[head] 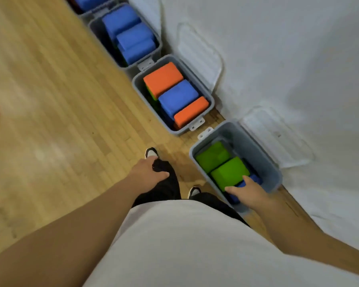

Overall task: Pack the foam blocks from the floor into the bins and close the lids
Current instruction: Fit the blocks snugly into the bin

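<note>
Near bin [249,139]: grey plastic box by the white wall [288,59]
Lid [278,137]: clear, ribbed, leaning behind it
Inside: green foam blocks [228,172], blue block [234,198] at the near end
Right hand [251,193]: fingers spread on that blue block, grip unclear
Left hand [147,170]: left of the bin, loose on trouser leg [166,183]
Next bin [136,84]: beyond, orange blocks [163,77] on top
</note>
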Demonstrator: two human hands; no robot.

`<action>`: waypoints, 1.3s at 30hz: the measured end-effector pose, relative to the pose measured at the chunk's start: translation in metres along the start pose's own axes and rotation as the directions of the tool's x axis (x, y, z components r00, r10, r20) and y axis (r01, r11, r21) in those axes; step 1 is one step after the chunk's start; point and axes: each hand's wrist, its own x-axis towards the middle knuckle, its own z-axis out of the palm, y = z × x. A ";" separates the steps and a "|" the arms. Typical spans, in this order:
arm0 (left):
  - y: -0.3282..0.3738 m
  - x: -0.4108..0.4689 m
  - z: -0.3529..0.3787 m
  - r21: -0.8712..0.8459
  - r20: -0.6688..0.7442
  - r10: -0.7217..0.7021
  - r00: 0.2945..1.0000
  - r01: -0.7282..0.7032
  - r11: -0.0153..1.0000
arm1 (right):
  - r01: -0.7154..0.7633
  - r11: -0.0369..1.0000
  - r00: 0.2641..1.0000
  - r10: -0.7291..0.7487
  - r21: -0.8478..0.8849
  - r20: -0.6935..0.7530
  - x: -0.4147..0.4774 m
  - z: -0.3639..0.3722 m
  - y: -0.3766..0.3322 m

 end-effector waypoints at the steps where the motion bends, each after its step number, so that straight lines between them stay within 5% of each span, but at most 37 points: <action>1: -0.023 -0.014 0.002 -0.066 -0.019 -0.052 0.998 0.051 0.997 | 0.025 0.996 0.999 -0.023 -0.087 0.023 0.000 0.006 -0.015; 5: -0.125 -0.076 0.013 -0.352 -0.045 -0.283 0.958 0.250 0.902 | 0.196 0.923 0.974 -0.144 -0.331 0.173 -0.012 0.060 -0.102; 12: -0.286 -0.172 0.053 -0.726 0.017 -0.619 0.785 0.435 0.533 | 0.560 0.615 0.821 -0.321 -0.555 0.472 -0.065 0.240 -0.276; 19: -0.431 -0.229 0.037 -0.848 0.221 -0.703 0.676 0.489 0.204 | 0.637 0.449 0.765 -0.274 -0.626 0.583 -0.121 0.414 -0.394; 24: -0.497 -0.222 -0.038 -0.869 0.209 -0.654 0.727 0.445 0.217 | 0.592 0.449 0.804 -0.272 -0.669 0.529 -0.147 0.460 -0.455; 31: -0.591 -0.158 -0.207 -0.906 -0.038 -0.605 0.795 0.228 0.356 | 0.520 0.522 0.853 -0.277 -0.676 0.442 -0.141 0.515 -0.560; 35: -0.660 -0.135 -0.294 -0.926 -0.100 -0.620 0.778 0.155 0.344 | 0.534 0.503 0.845 -0.277 -0.680 0.458 -0.136 0.578 -0.649; 39: -0.717 -0.146 -0.358 -0.943 -0.002 -0.685 0.729 0.227 0.244 | 0.523 0.446 0.852 -0.236 -0.726 0.468 -0.152 0.649 -0.750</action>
